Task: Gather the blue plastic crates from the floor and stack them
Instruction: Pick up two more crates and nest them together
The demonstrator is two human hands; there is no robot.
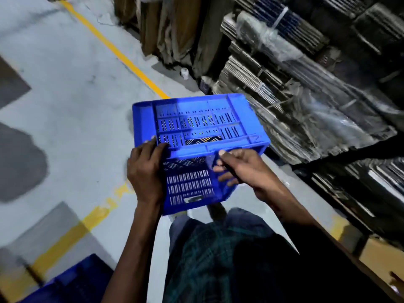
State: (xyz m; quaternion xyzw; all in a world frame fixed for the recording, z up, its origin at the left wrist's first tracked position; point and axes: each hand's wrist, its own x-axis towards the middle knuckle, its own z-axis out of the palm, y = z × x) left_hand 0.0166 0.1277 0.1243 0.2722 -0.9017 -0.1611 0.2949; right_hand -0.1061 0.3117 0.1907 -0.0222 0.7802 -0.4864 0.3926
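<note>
Our left hand [145,171] grips the near rim of the blue slotted plastic crate [196,125]; beside it, our right hand [238,167] clasps the same rim.

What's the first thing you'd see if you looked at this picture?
The bright blue crate in the middle, held off the floor by the left hand and the right hand. Next, the yellow line running across the grey floor, and the bundled cardboard stacks on the right.

Yellow lines [122,55] are running across the grey floor [65,88]; wrapped cardboard bundles [306,95] are sitting stacked along the right.
</note>
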